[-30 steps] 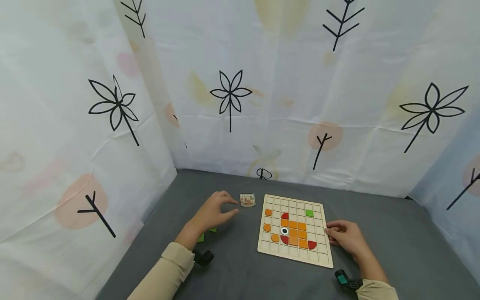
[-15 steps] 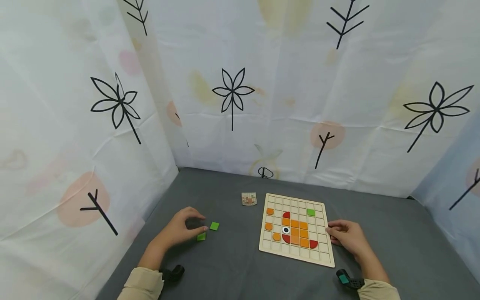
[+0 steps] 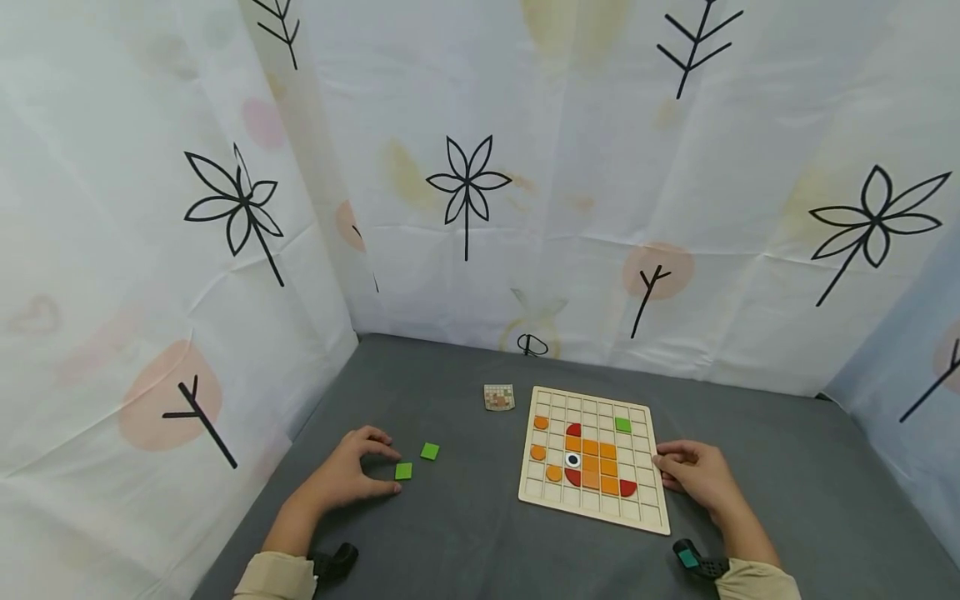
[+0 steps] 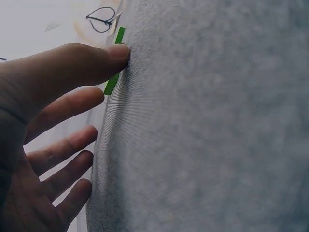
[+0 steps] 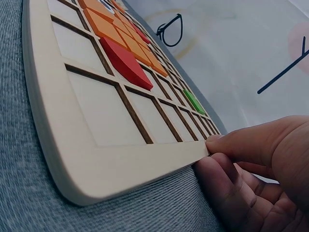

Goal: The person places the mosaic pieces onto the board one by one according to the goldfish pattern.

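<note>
On the grey cloth, my left hand (image 3: 345, 473) is spread, its thumb and fingertips to either side of a green square tile (image 3: 403, 471) with room around it. A second green tile (image 3: 430, 451) lies just beyond. In the left wrist view the thumb (image 4: 91, 63) hides part of the green piece. My right hand (image 3: 697, 475) pinches the right edge of a wooden grid board (image 3: 637, 500), thumb on the rim and fingers curled at its side. Orange squares (image 3: 591, 463), red rounded pieces (image 3: 627, 487), orange discs (image 3: 553, 473), a white eye piece (image 3: 573, 460) and one green square (image 3: 622, 425) sit in its cells.
A small printed picture card (image 3: 498, 397) lies behind and left of the board. White patterned curtains (image 3: 480, 250) rise along the table's back and sides. Each wrist wears a black camera mount (image 3: 335, 562).
My left hand has moved left and nearer from beside the card, down to the green tiles, uncovering both. The right hand keeps its hold on the board's edge.
</note>
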{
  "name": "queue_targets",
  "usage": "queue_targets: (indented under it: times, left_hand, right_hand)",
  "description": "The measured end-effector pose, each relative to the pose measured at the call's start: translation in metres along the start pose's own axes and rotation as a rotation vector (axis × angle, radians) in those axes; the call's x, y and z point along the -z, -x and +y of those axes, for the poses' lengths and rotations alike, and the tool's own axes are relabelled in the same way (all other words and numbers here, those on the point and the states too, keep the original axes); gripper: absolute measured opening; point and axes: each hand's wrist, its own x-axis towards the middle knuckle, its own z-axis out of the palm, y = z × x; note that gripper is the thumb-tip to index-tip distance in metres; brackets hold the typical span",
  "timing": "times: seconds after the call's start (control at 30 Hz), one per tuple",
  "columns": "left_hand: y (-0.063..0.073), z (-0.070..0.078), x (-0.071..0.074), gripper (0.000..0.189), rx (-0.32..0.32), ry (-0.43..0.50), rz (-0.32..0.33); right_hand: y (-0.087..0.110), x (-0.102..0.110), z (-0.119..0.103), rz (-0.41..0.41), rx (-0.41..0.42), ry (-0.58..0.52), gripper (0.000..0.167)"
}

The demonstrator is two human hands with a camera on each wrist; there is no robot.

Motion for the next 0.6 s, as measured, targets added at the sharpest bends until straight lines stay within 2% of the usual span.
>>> queue_targets:
  times: [0.33, 0.6]
  left_hand:
    - [-0.0002, 0.0026, -0.0037, 0.024, -0.006, -0.019, 0.041]
    - [-0.0012, 0.0052, -0.0036, 0.020, -0.018, -0.016, 0.043]
  right_hand:
    - [0.0010, 0.0003, -0.0024, 0.002, -0.006, 0.001, 0.043]
    - [0.0036, -0.0001, -0.0036, 0.000, -0.002, -0.007, 0.043]
